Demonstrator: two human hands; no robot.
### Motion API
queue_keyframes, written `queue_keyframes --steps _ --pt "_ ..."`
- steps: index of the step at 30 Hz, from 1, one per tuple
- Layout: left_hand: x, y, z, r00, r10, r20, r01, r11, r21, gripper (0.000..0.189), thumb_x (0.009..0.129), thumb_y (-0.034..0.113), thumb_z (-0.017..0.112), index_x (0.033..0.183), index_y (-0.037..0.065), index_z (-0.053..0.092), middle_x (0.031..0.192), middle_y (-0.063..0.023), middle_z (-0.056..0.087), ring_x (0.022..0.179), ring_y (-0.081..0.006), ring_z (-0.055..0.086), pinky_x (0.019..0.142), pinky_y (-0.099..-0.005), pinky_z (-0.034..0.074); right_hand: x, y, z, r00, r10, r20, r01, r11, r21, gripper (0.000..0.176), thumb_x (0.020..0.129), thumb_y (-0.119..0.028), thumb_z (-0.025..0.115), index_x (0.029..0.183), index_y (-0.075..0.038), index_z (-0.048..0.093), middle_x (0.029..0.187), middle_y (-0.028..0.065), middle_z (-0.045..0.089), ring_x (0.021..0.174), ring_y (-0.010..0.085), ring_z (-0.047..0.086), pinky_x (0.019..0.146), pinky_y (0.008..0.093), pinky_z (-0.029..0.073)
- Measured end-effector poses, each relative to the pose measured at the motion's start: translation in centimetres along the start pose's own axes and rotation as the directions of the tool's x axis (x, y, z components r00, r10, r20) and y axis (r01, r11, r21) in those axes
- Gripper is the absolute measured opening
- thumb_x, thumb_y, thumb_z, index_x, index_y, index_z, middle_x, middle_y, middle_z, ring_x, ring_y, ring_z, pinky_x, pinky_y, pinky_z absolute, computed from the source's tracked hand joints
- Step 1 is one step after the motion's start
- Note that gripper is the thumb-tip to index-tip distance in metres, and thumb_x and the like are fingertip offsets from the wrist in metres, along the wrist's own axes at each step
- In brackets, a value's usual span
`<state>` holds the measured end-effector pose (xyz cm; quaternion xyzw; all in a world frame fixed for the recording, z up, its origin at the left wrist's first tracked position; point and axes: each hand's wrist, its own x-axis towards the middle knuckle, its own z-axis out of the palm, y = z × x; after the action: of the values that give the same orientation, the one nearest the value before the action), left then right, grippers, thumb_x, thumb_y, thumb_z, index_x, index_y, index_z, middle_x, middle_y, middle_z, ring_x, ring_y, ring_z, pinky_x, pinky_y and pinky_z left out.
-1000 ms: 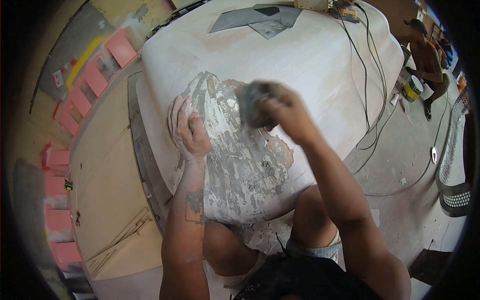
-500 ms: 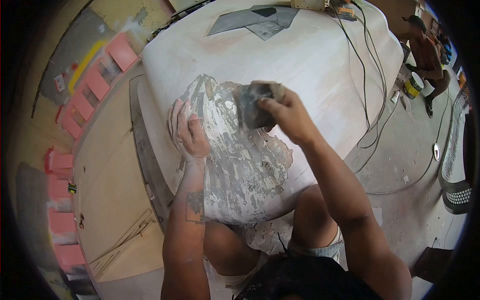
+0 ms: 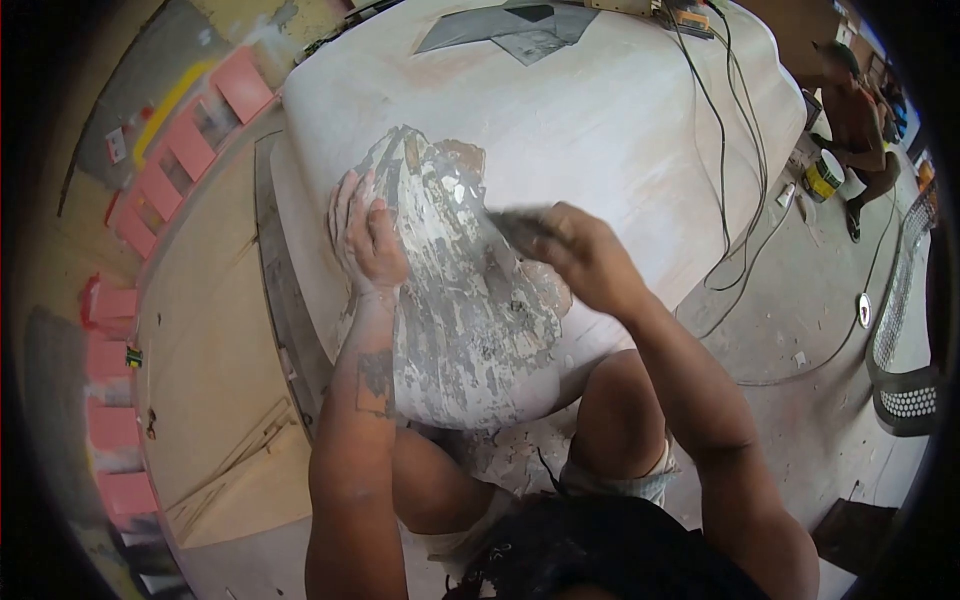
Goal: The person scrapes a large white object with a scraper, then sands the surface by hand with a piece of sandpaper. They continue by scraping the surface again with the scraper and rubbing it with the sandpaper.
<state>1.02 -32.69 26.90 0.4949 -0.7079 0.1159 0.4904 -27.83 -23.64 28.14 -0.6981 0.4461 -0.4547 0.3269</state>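
Note:
A large white, rounded body panel (image 3: 620,150) stands before me, with a ragged patch (image 3: 450,320) of grey and off-white streaks down its near side. My left hand (image 3: 370,235) lies on the patch's left edge, fingers stretched over the surface. In my right hand (image 3: 590,255) is a dark flat scraper (image 3: 520,225), seen nearly edge-on and slightly blurred. Its far edge meets the patch's right side, while my fingers cover the near part. Brownish, broken-edged spots show at the patch's top and right.
Dark grey sheets (image 3: 510,30) lie on top of the panel, with cables (image 3: 725,150) trailing down its right side. At right, a person (image 3: 850,120) squats by a yellow-and-black bucket (image 3: 824,175). A perforated strip (image 3: 905,385) stands at far right; a tan board (image 3: 215,400) lies left.
My right hand has lowered slightly, and the scraper has turned from face-on to nearly edge-on against the patch. My left hand stays on the patch; the whole view has shifted slightly.

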Motion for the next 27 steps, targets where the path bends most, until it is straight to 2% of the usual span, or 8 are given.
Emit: queue_keyframes --steps 1,2,4,10,15,20,24,27 --pt "-0.1 -0.2 -0.1 1.0 -0.007 0.01 0.007 1.0 0.001 0.046 0.102 0.026 0.047 0.138 0.004 0.065 0.144 -0.0216 0.058 0.137 -0.0428 0.047 0.118 -0.0506 0.031 -1.2 -0.9 0.0 0.998 0.004 0.07 0.014 0.967 -0.256 0.04 0.091 -0.007 0.065 0.127 -0.024 0.072 0.107 0.0106 0.068 0.096 0.0266 0.068 0.084 0.0354 0.055" --pt "-0.3 -0.3 -0.1 0.999 -0.013 0.042 0.011 0.999 0.045 0.047 0.104 0.03 0.046 0.141 0.006 0.062 0.147 -0.0212 0.055 0.139 -0.0425 0.045 0.119 -0.0521 0.029 -1.8 0.5 1.0 0.97 -0.185 0.159 0.24 0.841 -0.485 0.041 0.092 -0.011 0.066 0.131 -0.022 0.069 0.109 0.0094 0.066 0.098 0.0272 0.065 0.088 0.0363 0.053" --pt "-0.2 -0.4 -0.3 0.995 -0.024 0.098 0.012 0.992 0.126 0.05 0.107 0.036 0.043 0.148 0.01 0.057 0.153 -0.0204 0.049 0.144 -0.0418 0.039 0.121 -0.0552 0.024 -4.3 1.6 4.1 0.962 -0.204 0.184 0.274 0.663 -0.697 0.044 0.093 -0.019 0.066 0.137 -0.021 0.065 0.119 0.0081 0.064 0.106 0.0273 0.061 0.093 0.0381 0.05" --pt "-4.1 3.9 -1.4 0.961 -0.216 0.174 0.161 0.945 0.286 0.066 0.11 0.052 0.031 0.165 0.015 0.027 0.17 -0.0231 0.019 0.157 -0.0434 0.014 0.126 -0.0612 0.009 -13.9 -2.1 7.9 0.939 0.058 0.34 0.233 0.62 -0.749 0.048 0.094 -0.031 0.068 0.14 -0.018 0.063 0.127 0.0108 0.059 0.114 0.0282 0.057 0.101 0.0396 0.048" --pt "-14.1 7.4 -1.8 0.928 -0.114 0.355 -0.032 0.923 0.383 0.07 0.11 0.052 0.025 0.168 0.013 0.014 0.168 -0.0324 0.01 0.155 -0.0543 0.007 0.126 -0.0619 0.006 -17.2 -3.2 5.6 0.835 0.008 0.551 0.284 0.85 -0.444 0.045 0.091 -0.015 0.067 0.136 -0.016 0.065 0.12 0.0102 0.064 0.111 0.0313 0.062 0.096 0.0431 0.053" --pt "-20.3 11.7 -8.6 0.786 -0.042 0.617 -0.123 0.967 0.223 0.057 0.107 0.034 0.051 0.158 0.01 0.043 0.164 -0.0249 0.032 0.153 -0.0452 0.028 0.124 -0.0563 0.023 -13.3 -4.3 2.3 0.945 -0.008 0.327 0.173 0.861 -0.479 0.049 0.086 0.002 0.064 0.132 -0.013 0.067 0.112 0.0126 0.066 0.104 0.035 0.066 0.089 0.0437 0.058" --pt "-21.8 11.1 -12.1 0.73 0.024 0.683 0.129 0.977 -0.171 0.043 0.104 0.038 0.057 0.129 0.006 0.071 0.144 -0.0205 0.06 0.135 -0.0353 0.055 0.115 -0.0475 0.041 -6.4 -5.3 4.3 0.974 -0.18 0.139 0.227 0.827 -0.514 0.032 0.095 -0.006 0.059 0.124 -0.014 0.072 0.108 0.0129 0.067 0.1 0.0341 0.068 0.082 0.0421 0.061" --pt "-19.5 11.8 -15.7 0.801 -0.041 0.598 0.148 0.98 -0.132 0.041 0.102 0.039 0.061 0.119 0.005 0.076 0.134 -0.0191 0.067 0.125 -0.0345 0.063 0.11 -0.0431 0.047 -5.9 -2.1 9.6 0.907 0.102 0.408 0.284 0.564 -0.775 0.035 0.098 -0.012 0.054 0.131 -0.015 0.067 0.117 0.0137 0.064 0.109 0.0334 0.065 0.082 0.0409 0.062"
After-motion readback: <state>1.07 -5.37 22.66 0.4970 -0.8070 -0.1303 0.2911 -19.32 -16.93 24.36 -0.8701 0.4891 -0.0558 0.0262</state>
